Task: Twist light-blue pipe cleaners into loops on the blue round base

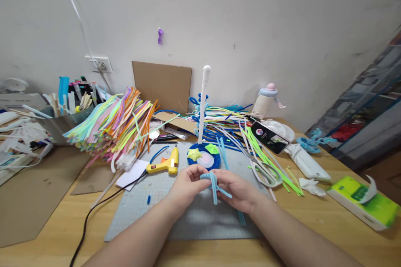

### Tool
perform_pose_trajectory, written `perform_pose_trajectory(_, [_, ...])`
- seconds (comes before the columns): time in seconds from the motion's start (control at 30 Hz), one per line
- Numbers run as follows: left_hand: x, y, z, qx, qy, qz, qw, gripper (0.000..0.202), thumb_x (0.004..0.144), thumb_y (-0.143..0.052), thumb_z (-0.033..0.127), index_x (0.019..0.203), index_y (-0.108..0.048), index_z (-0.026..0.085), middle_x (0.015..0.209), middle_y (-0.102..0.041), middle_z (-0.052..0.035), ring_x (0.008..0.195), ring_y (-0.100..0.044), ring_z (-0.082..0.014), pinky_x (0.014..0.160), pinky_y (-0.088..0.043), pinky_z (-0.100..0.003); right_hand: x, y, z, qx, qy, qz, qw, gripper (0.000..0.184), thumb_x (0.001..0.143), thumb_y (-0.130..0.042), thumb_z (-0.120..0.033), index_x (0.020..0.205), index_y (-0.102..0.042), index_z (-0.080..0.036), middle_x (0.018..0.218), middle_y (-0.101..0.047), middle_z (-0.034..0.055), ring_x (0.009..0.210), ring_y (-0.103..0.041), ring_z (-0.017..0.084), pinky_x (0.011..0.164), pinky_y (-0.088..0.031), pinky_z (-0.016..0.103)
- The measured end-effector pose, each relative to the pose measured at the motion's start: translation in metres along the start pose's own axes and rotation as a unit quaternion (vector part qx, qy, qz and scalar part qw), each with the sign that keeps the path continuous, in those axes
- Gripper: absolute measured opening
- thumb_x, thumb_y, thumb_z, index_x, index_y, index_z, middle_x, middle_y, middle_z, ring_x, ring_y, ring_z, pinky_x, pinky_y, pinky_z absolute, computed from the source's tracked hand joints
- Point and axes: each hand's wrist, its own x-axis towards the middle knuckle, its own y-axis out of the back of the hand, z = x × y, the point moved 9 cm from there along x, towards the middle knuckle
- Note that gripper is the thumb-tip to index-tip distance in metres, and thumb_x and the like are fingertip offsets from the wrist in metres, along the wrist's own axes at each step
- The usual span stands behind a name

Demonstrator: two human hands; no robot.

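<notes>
Both my hands meet over the grey cutting mat [140,212] and pinch a light blue pipe cleaner [214,184] between them. My left hand [187,184] is closed on its looped top end. My right hand [235,188] is closed on the strand just right of it, and loose tails hang down between the hands. Just beyond my fingers stands a blue coiled base [204,157] with a yellow star, a green shape and a tall white fuzzy post [203,100] rising from it.
A yellow glue gun [164,164] with a black cord lies left of the base. A big pile of coloured pipe cleaners [115,125] is at the left, scissors [265,171] and a phone [269,136] at the right. A green tissue pack [363,202] lies far right.
</notes>
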Motion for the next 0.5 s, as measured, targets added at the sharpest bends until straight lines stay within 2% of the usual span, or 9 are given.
perform_pose_trajectory(0.17, [-0.004, -0.009, -0.006, -0.032, 0.021, -0.056, 0.998, 0.023, 0.057, -0.074, 0.023, 0.072, -0.059, 0.014, 0.067, -0.060, -0.0001, 0.059, -0.051, -0.0098, 0.059, -0.039, -0.023, 0.005, 0.004, -0.006, 0.034, 0.041, -0.007, 0.999, 0.012, 0.068, -0.068, -0.023, 0.070, -0.059, -0.015, 0.060, -0.059, -0.0025, 0.054, -0.054, 0.009, 0.053, -0.040, 0.020])
perform_pose_trajectory(0.37, [-0.012, -0.022, -0.005, -0.132, 0.048, -0.113, 0.984, 0.020, 0.060, -0.073, 0.018, 0.073, -0.059, 0.013, 0.067, -0.059, -0.0012, 0.060, -0.053, -0.0098, 0.060, -0.040, -0.023, 0.016, 0.036, -0.008, 0.071, 0.071, 0.097, 0.990, 0.013, 0.068, -0.067, -0.021, 0.067, -0.055, -0.016, 0.053, -0.056, -0.0047, 0.045, -0.050, 0.007, 0.046, -0.040, 0.019])
perform_pose_trajectory(0.5, [-0.011, -0.022, -0.005, -0.181, 0.063, -0.119, 0.974, 0.019, 0.063, -0.070, 0.016, 0.078, -0.058, 0.014, 0.072, -0.061, -0.0021, 0.064, -0.058, -0.0126, 0.060, -0.043, -0.024, 0.017, 0.041, -0.010, 0.097, 0.074, 0.111, 0.986, 0.011, 0.072, -0.063, -0.021, 0.065, -0.055, -0.016, 0.053, -0.056, -0.0036, 0.044, -0.049, 0.007, 0.044, -0.041, 0.019])
